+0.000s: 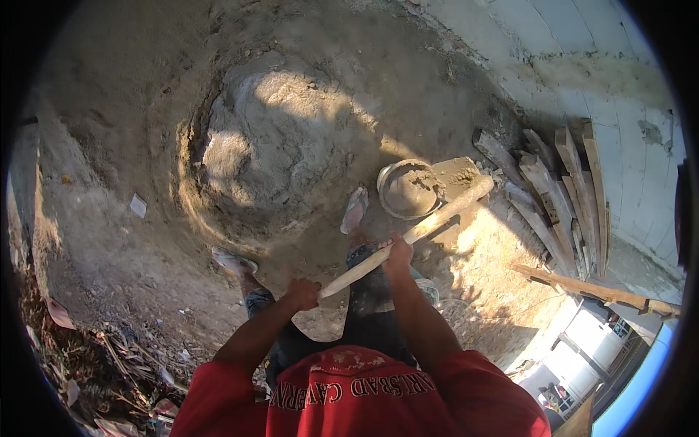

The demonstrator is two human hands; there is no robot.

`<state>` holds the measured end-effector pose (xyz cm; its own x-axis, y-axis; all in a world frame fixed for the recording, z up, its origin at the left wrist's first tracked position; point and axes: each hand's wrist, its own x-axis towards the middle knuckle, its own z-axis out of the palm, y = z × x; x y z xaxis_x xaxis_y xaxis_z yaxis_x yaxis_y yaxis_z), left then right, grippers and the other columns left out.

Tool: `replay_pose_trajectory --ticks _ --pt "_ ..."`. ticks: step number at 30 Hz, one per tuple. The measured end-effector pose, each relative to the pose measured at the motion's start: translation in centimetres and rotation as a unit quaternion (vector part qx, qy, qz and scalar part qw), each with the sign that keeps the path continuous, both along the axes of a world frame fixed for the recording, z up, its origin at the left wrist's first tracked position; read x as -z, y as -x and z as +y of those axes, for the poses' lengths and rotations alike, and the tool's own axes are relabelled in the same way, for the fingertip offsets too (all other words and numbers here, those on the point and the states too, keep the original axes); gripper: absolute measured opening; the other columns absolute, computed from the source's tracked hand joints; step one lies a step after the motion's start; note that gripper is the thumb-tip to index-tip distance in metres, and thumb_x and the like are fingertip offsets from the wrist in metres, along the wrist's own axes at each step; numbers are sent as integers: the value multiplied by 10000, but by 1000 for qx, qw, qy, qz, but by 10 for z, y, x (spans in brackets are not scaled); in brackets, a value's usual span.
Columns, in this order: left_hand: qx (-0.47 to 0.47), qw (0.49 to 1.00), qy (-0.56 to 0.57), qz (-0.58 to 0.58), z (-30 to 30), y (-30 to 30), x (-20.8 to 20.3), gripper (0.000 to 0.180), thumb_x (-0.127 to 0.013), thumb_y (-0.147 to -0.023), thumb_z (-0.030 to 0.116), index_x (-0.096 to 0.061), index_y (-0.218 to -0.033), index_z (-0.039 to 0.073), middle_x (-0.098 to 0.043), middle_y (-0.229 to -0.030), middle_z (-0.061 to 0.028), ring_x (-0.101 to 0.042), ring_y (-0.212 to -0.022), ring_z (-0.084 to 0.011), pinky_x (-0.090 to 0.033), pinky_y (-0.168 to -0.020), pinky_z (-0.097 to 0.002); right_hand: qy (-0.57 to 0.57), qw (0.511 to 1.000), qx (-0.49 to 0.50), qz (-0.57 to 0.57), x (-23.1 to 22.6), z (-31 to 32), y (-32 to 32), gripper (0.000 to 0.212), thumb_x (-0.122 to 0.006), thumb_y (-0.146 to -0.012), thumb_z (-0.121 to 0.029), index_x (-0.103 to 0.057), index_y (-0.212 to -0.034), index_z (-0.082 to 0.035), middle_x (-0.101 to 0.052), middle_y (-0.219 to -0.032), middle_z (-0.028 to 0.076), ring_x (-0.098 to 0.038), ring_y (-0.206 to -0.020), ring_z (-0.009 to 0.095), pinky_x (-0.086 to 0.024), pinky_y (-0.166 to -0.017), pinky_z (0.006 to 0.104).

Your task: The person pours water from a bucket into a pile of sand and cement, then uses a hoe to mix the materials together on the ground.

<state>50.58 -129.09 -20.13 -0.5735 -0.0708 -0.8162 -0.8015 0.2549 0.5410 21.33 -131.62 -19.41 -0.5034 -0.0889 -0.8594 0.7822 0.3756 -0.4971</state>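
Note:
Both my hands are closed around the long wooden handle of a hoe, which slants up to the right across my body. My left hand grips the handle's near end. Farther up, my right hand wraps round it. The mortar-covered hoe blade is at the far end, right beside a bucket. Grey wet mix fills much of that bucket. Ahead of my sandalled feet lies a broad round mound of wet mortar on the ground, partly in sunlight.
Rough wooden planks are stacked by the pale wall at the right. Another bucket partly shows behind my right forearm. Dry litter covers the lower left, and a white scrap lies left of the mound.

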Motion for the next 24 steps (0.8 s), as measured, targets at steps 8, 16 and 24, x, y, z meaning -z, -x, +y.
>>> replay_pose_trajectory --ticks 8,16,24 --pt "-471 868 -158 3 19 -34 -146 577 -766 -863 381 -594 -1280 22 -715 -1009 -212 -713 -956 -342 -538 -834 -446 84 960 -245 -111 -53 -104 -99 129 -656 -910 -123 -545 -884 -63 -522 -678 25 -524 -528 172 -482 -495 361" --pt "-757 625 -173 85 -137 8 14 364 -778 -876 289 -566 -929 -2 -567 -616 -32 -543 -483 -129 -439 -454 -315 68 791 -594 130 89 -356 -205 299 -622 -958 -211 -543 -1057 60 -624 -735 96 -641 -580 173 -541 -492 327" --pt "-753 584 -290 85 -138 -57 -21 292 -740 -909 260 -558 -872 34 -522 -626 -11 -514 -497 -127 -411 -456 -299 -48 791 -609 -22 199 -296 -224 165 -580 -940 -139 -558 -970 21 -582 -712 87 -589 -550 204 -537 -497 360"
